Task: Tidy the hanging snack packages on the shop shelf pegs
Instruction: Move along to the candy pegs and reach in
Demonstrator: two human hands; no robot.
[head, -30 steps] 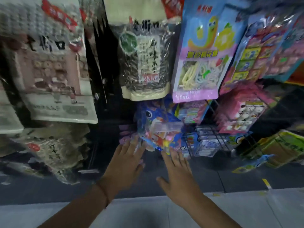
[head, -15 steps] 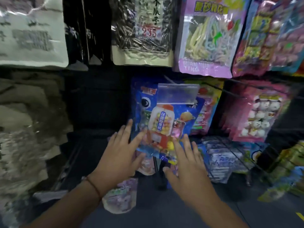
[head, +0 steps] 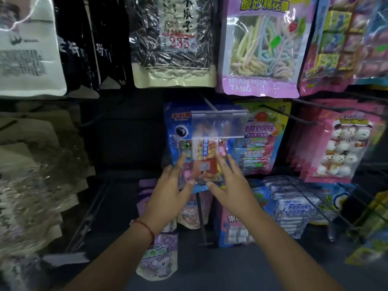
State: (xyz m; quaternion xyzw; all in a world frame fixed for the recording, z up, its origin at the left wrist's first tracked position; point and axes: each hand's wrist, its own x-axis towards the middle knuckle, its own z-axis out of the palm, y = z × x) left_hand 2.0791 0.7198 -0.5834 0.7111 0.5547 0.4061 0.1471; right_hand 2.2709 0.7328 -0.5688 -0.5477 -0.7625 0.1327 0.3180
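Left hand (head: 168, 193) and right hand (head: 233, 185) both spread flat, fingers straight, pressing the blue candy pack (head: 178, 131) hanging mid-shelf behind the clear price tag holder (head: 218, 124). My worry: an uneven push skews it or slips it off the peg.

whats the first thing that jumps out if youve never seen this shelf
Two open hands, left hand and right hand, reach up at centre with straight fingers against a blue candy bag on a peg behind a clear price tag holder. Above it hang a sunflower seed bag and a purple bag of pastel candy strips. To the right hangs a pink marshmallow bag.
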